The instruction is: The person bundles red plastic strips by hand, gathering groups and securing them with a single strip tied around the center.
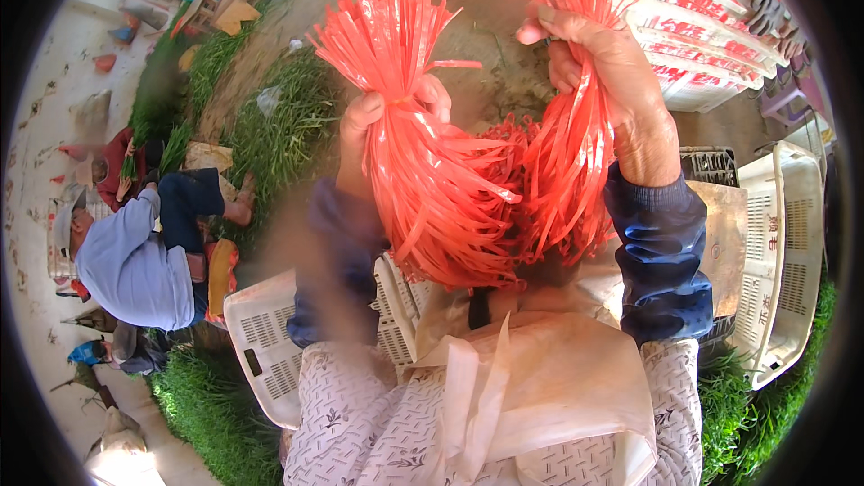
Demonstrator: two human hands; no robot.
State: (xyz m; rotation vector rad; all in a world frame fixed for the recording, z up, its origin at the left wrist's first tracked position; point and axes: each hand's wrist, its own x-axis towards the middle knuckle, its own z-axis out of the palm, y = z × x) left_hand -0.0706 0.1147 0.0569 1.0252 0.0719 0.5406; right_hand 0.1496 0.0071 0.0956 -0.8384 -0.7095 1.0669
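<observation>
My left hand (395, 111) grips a thick bundle of red plastic strips (432, 196) just below its flared cut ends, where a thin tie circles it. Higher up on the right, my right hand (601, 54) is closed around a second bundle of red plastic strips (570, 155), with its fingers wrapped about the strands. Both bundles hang down and meet in a tangle between my arms. Under them a pale cloth apron (560, 378) lies across my lap.
White plastic crates stand at my left (263, 337) and right (786, 263), with stacked crates (702, 34) at upper right. Piles of green leafy stalks (283, 115) cover the floor. A person in a light blue shirt (138, 260) sits at left, near other people.
</observation>
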